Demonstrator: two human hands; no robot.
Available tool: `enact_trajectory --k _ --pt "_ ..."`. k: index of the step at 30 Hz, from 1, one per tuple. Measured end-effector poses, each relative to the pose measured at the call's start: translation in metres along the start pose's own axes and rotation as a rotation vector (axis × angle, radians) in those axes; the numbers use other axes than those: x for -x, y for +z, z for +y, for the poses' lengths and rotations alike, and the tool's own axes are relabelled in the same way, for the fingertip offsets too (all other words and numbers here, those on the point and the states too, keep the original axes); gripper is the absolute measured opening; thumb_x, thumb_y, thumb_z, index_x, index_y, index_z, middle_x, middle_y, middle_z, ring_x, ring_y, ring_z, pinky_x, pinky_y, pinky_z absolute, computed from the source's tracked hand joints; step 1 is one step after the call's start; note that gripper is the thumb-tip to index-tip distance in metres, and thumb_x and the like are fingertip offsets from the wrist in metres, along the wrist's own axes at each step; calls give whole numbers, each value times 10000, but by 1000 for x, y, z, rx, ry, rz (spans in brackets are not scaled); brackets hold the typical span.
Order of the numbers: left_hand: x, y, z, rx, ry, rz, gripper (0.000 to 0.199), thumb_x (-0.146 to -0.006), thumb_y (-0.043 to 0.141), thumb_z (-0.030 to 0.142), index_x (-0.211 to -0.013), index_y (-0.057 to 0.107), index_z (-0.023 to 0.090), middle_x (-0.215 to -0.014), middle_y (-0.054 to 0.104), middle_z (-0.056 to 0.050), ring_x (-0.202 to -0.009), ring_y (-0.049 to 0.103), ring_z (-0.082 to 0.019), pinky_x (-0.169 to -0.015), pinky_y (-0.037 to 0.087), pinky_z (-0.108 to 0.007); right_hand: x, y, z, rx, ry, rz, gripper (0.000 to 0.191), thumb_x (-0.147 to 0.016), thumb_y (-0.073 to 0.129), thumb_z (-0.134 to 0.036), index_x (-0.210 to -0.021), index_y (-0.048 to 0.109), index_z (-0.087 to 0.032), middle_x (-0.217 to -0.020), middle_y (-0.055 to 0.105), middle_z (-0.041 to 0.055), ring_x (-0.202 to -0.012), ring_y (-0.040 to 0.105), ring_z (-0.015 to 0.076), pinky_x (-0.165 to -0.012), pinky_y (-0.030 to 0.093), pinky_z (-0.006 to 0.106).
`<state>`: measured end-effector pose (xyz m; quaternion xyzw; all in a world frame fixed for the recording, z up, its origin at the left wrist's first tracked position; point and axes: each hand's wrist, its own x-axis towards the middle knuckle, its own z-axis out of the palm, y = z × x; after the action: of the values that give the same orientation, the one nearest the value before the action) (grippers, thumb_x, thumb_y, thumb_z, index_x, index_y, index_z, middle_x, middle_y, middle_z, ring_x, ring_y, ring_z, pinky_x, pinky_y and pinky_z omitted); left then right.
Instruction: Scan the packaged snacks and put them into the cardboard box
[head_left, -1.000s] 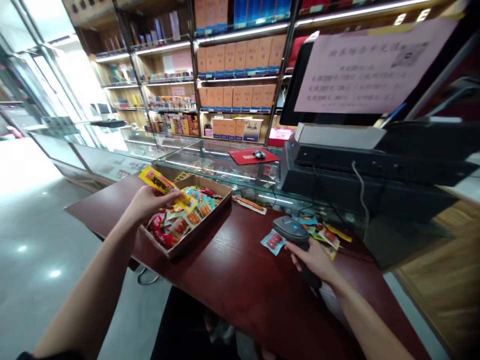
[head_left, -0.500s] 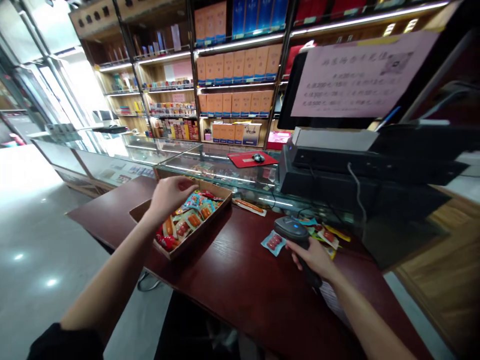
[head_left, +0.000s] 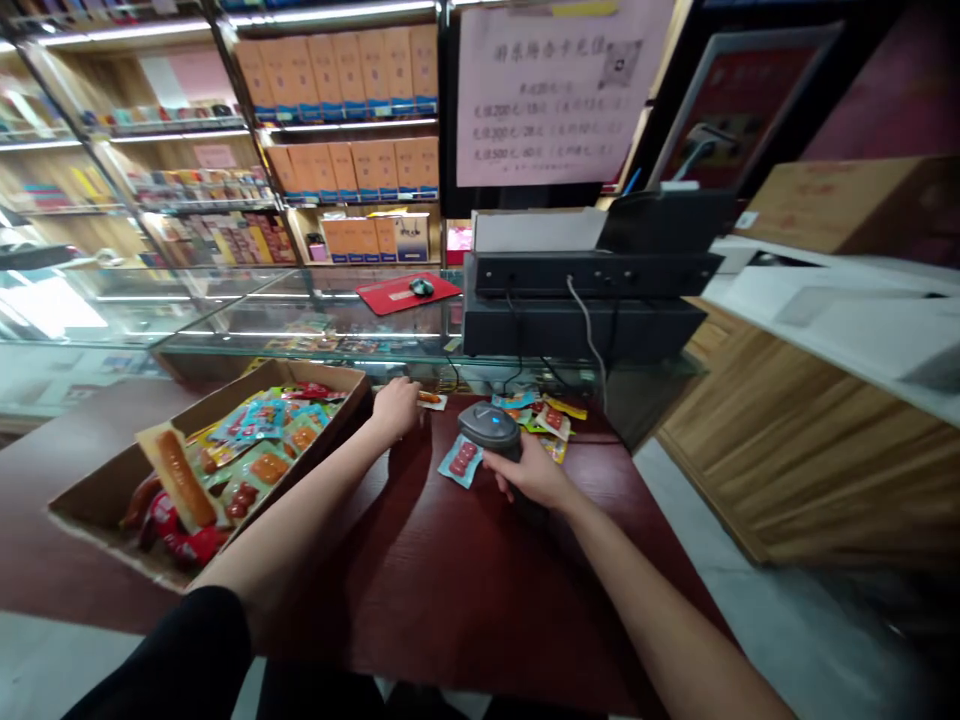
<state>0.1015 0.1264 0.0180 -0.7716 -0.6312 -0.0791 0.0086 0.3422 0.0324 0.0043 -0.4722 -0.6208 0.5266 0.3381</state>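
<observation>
My left hand (head_left: pixel 397 408) is over a packaged sausage (head_left: pixel 432 399) lying by the glass counter, its fingers curled down onto it. The hand covers most of that packet; only its right end shows. In my right hand (head_left: pixel 531 472) is a dark barcode scanner (head_left: pixel 489 428), held by the handle with its head pointing left. Just under the scanner head lies a small blue-edged snack packet (head_left: pixel 461 460) with reddish pieces. Several colourful snack packets (head_left: pixel 553 420) are piled behind the right hand. To the left, a cardboard box (head_left: pixel 97 520) holds many wrapped snacks and sausages.
Behind the dark red table (head_left: pixel 420 600) runs a glass display counter (head_left: pixel 300 310) with a red mouse pad (head_left: pixel 382 296) and a mouse. A black cash register base (head_left: pixel 585 328) stands beyond the packets. At right is a wooden cabinet (head_left: pixel 810 440).
My left hand has moved from above the snack box rightward to the packaged sausage by the counter. The view has turned right. My right hand still holds the scanner over the small packet.
</observation>
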Motion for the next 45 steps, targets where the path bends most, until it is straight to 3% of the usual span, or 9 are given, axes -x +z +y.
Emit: enact_trajectory --k 6,12,14,19,23,27,32,38,45 --pt "-3 25 -2 -167 53 -17 405 -875 399 148 -1218 611 187 -1125 614 -177 -1071 544 -312 -930 365 -472 0 -3 4 -14 11 -13 303 -794 631 -470 -829 550 -181 -451 549 -53 -326 479 98 -341 377 205" --pt "39 32 -9 -11 167 65 417 -956 333 332 -1206 633 188 -1034 637 -153 -1021 549 -276 -872 403 -361 -2 -3 7 -27 30 25 293 -785 643 -460 -810 537 -187 -454 554 -52 -315 476 95 -334 374 200" --pt "52 32 -14 71 135 98 425 -969 310 356 -1174 643 188 -1005 655 -138 -965 584 -243 -864 408 -324 -3 -3 6 -16 40 26 305 -777 647 -468 -781 537 -184 -455 552 -50 -314 471 89 -335 374 198" --pt "65 23 -34 271 -99 162 374 -970 323 370 -1033 648 197 -896 703 -105 -813 656 -213 -734 411 -269 -2 -1 2 36 71 45 322 -769 644 -481 -764 550 -172 -457 555 -40 -324 476 92 -338 368 204" --pt "63 21 -35 501 -111 144 388 -960 324 429 -931 629 191 -813 694 -75 -747 649 -189 -669 397 -246 1 4 -3 59 62 33 316 -769 638 -472 -748 515 -181 -442 537 -50 -327 472 92 -347 363 209" --pt "65 22 -25 583 -98 15 316 -890 450 455 -909 622 191 -755 676 -41 -672 613 -179 -607 384 -245 4 9 -7 61 58 38 326 -757 652 -471 -760 492 -187 -453 541 -51 -345 485 95 -365 375 212" --pt "66 22 -25 795 40 -120 326 -756 635 440 -934 691 173 -843 712 -43 -683 613 -169 -602 421 -240 5 7 -6 67 52 46 338 -753 656 -477 -763 480 -189 -452 530 -59 -345 477 93 -367 371 213" --pt "62 16 -33 1041 1 -7 397 -679 731 462 -918 721 145 -852 730 -63 -699 632 -160 -624 465 -233 4 6 -3 117 18 34 309 -774 644 -448 -750 476 -191 -455 530 -51 -344 482 98 -364 363 216" --pt "64 11 -32 1088 -16 -63 422 -690 729 432 -985 737 131 -866 741 -63 -686 639 -154 -602 475 -225 5 8 -3 133 3 55 290 -764 648 -434 -788 485 -196 -455 531 -52 -339 481 108 -361 378 229"
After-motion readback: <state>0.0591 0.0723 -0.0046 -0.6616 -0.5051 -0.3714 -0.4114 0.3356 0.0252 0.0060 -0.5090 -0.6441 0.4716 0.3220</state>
